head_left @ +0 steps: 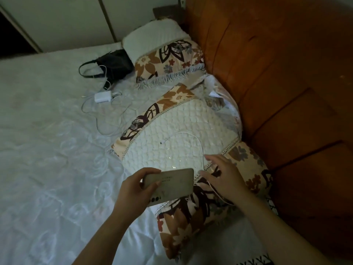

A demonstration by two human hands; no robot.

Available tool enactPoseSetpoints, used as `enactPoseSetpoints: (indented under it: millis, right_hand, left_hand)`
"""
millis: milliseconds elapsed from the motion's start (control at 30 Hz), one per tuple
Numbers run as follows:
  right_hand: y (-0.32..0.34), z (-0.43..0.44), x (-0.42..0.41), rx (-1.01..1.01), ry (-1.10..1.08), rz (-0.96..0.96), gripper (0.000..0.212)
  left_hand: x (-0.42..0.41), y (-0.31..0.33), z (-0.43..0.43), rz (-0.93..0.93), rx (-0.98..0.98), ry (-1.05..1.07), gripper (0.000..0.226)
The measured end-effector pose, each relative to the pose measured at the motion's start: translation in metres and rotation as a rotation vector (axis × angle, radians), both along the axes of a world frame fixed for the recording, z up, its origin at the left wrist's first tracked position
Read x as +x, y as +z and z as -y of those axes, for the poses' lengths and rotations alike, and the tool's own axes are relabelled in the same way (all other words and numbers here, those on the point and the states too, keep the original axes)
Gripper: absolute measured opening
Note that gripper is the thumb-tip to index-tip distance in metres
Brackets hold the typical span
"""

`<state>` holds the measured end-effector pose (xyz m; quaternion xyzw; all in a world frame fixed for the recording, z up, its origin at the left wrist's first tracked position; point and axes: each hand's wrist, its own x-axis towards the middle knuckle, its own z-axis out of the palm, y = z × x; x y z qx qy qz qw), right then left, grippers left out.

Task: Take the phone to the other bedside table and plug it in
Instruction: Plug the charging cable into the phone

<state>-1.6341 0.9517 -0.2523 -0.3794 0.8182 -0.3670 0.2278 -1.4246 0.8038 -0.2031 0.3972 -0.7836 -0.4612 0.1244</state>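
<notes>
My left hand grips a pale phone by its left end, back side up, over the near edge of a quilted pillow. A thin white charging cable curves across that pillow, and its free plug lies on the white quilting. My right hand hovers over the cable's near stretch with fingers spread; the cable runs beneath the palm and I cannot tell whether they touch.
A white charger brick with a tangled cord lies on the white bedspread, beside a black handbag. A second floral pillow sits farther back. An orange padded headboard fills the right side.
</notes>
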Motion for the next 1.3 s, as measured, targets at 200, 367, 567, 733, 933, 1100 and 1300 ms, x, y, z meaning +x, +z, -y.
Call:
enactPoseSetpoints:
  millis: [200,367,567,733,933,1100,1300]
  right_hand:
    - [-0.016,0.073,-0.023,-0.023,0.099,0.046,0.037]
    - [-0.038,0.132,-0.038,0.028,0.187,-0.026,0.033]
    - [-0.074,0.195,-0.048,0.148,0.333,-0.227,0.033]
    - [-0.100,0.226,-0.047,0.306,0.426,-0.389,0.037]
    - [-0.108,0.229,-0.043,0.299,0.417,-0.464,0.019]
    - [-0.083,0.212,-0.032,0.179,0.366,-0.297,0.016]
    - [-0.035,0.162,-0.013,0.076,0.175,0.027,0.005]
  left_hand:
    - [-0.006,-0.010,0.036,-0.006,0.039,0.154,0.022]
    - [-0.009,-0.025,0.069,0.020,0.059,0.214,0.021]
    - [0.001,-0.044,0.101,0.023,0.099,0.287,0.021]
    - [0.011,-0.056,0.120,0.052,0.143,0.320,0.020]
    - [0.021,-0.064,0.134,0.050,0.161,0.373,0.020]
    - [0.025,-0.058,0.143,0.026,0.169,0.390,0.019]
    - [0.022,-0.043,0.139,-0.124,0.267,0.396,0.018]
